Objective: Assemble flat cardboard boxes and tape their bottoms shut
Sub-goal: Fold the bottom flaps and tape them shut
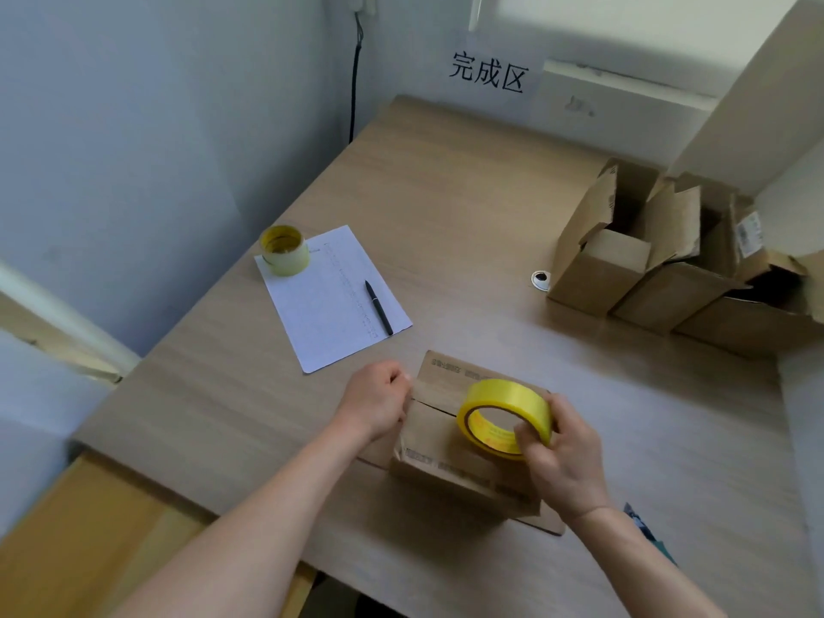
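Taping item in hand: you are working the box (450, 434) that is sitting bottom-up near the front edge of the tabletop (446, 207), its two flaps meeting along a seam that is showing bare cardboard on the left part.

- Left hand (379, 401): fingers curled at the box's left edge, apparently pinning a tape end there; the tape itself is too clear to make out.
- Right hand (559, 452): gripping the yellow tape roll (506, 417), which is hovering over the box's right half.
- Progress, as a judgement: seam strip is just starting; pulling across, cutting and pressing down are remaining.
- Finished stock: three assembled boxes (660, 260) are standing open-topped far right of the box, below the wall sign (488, 75).
- Spare roll (285, 250), paper sheet (334, 296) and pen (379, 307): lying behind-left of the box, well apart.
- Room: bare tabletop is lying right of the box for the pull; the front edge is running close behind your wrists.
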Tool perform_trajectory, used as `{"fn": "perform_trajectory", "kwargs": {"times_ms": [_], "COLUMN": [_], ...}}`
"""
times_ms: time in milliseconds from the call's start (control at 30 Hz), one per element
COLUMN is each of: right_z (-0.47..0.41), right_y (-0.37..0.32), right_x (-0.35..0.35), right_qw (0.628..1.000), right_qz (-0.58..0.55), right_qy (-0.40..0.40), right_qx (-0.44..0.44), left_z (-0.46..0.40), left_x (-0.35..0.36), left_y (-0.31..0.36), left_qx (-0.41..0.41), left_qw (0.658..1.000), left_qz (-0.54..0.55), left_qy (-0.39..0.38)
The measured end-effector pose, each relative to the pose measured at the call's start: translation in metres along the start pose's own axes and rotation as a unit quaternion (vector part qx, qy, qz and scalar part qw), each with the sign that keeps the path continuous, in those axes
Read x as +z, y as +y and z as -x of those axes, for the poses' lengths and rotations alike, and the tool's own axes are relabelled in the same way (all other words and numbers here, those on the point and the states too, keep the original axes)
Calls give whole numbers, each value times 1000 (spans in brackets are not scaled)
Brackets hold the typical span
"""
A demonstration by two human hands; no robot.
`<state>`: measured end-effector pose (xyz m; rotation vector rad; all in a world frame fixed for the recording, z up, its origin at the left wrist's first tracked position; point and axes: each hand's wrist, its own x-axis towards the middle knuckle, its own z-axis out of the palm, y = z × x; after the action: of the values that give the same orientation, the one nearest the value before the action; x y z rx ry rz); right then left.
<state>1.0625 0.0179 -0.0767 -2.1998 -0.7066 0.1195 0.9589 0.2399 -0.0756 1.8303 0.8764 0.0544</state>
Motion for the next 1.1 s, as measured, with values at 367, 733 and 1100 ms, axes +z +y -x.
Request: {"fn": "perform_trajectory", "kwargs": {"times_ms": [367,733,1100], "right_z": [3,6,-8], "right_y": [-19,-11,31], "right_x": [17,25,-90], "right_qw": [995,996,976], "right_qz": [65,89,162], "right_qy": [-21,5,-143], "right_qx": [-79,-6,12], "left_z": [-23,-5,-11], "left_x": [21,54,56], "left_y": [-29,-20,-34], "left_qx": [-32,46,99], "left_qw": [997,994,990], "left_qz": [-65,102,94], "left_qy": [-17,-13,-46]}}
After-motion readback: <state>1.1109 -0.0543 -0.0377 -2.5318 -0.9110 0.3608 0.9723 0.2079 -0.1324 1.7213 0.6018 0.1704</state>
